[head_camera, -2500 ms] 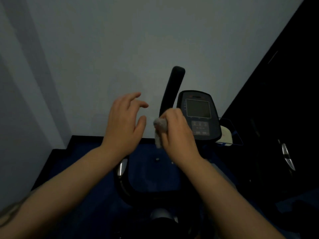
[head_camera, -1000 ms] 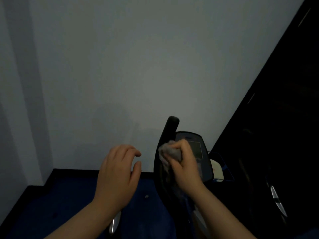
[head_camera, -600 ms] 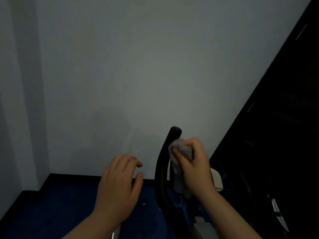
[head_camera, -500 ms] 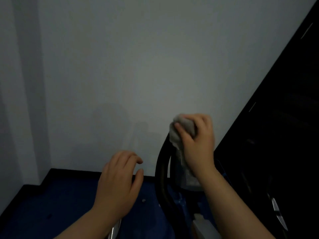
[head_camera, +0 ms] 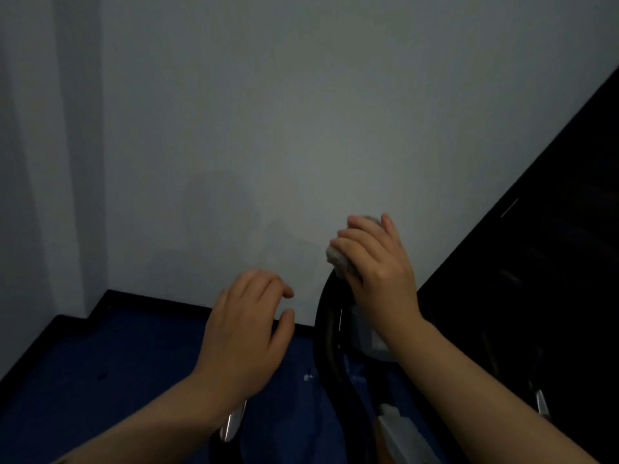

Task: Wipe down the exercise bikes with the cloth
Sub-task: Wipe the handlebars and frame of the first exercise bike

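A black exercise bike handlebar (head_camera: pixel 330 333) curves up in front of me, right of centre. My right hand (head_camera: pixel 378 266) is closed around its top end with a small grey-white cloth (head_camera: pixel 338 261) bunched between fingers and bar. The tip of the bar and the console are hidden behind that hand and forearm. My left hand (head_camera: pixel 246 333) hovers to the left of the bar, fingers curled and apart, holding nothing and touching nothing. A chrome grip sensor (head_camera: pixel 232 421) shows just below my left wrist.
A plain pale wall (head_camera: pixel 268 128) stands close ahead, with a black skirting (head_camera: pixel 150 299) and dark blue floor (head_camera: pixel 100 380) below. A dark panel (head_camera: pixel 536 262) fills the right side, with another chrome part (head_camera: pixel 541 401) in the shadow there.
My right hand with the cloth has slid up the handlebar to its top end, covering the tip. My left hand stayed hovering to the left. The view tilted up since the earliest frame.
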Demonstrator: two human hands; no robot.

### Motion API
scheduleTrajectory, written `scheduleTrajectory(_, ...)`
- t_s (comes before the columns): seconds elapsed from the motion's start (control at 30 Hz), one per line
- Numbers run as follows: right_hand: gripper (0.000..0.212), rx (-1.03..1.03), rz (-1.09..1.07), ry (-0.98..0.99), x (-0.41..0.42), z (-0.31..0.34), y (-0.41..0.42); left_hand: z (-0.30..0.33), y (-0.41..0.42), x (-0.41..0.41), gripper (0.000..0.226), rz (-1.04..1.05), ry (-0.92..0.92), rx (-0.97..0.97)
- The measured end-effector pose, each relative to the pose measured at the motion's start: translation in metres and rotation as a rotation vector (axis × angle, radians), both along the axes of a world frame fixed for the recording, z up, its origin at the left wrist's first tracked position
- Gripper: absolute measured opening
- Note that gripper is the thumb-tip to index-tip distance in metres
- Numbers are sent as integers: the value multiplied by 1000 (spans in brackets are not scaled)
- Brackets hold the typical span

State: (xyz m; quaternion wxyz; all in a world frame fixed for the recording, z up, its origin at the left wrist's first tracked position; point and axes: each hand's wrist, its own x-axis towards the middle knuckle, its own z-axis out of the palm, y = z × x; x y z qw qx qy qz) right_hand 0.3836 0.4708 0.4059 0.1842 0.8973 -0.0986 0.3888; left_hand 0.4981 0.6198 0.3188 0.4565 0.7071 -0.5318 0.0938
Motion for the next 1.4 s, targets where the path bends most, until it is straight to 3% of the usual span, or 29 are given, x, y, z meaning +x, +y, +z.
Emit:
scheduleTrajectory(0.17, 19, -93, 126, 380, -29, -16, 7, -1, 2, -2, 21, -5, 10, 12)
scheduleTrajectory(0.27, 42, -128, 46, 506, -25, -5, 6, -1, 1, -2, 22, -5, 3, 19)
scheduleTrajectory(0.37, 32, -134, 14, 406, -21, -11, 5, -1, 3, -3, 22, -4, 0, 37)
scheduleTrajectory(0.53, 18, 108, 40, 121, -24, -56, 30, -1, 3, -3, 19, 6, -1, 37)
scheduleTrajectory(0.67, 15, 15, 98, 56, -16, -27, 22, -1, 2, -2, 18, 17, -2, 36)
scheduleTrajectory(0.8, 17, -94, -98, 13, 1, -15, 24, -1, 2, -2, 20, 23, 3, 38)
scheduleTrajectory(0.9, 14, 159, -155, 27, -8, -45, 49, -1, 3, -3, 21, 21, 2, 43)
scheduleTrajectory(1.0, 14, 443, -65, 12, -25, -44, 51, -2, 2, -3, 21, 19, 4, 41)
scheduleTrajectory(1.13, 12, 569, -83, -219, -15, -27, 45, -3, 1, -2, 20, 26, -1, 32)
scheduleTrajectory(1.27, 10, 677, -175, -171, -10, -64, 68, -2, 1, -3, 22, 14, -8, 30)
scheduleTrajectory(1.4, 27, 862, -102, -176, -36, -55, 71, -1, 1, -1, 18, 21, -19, 10)
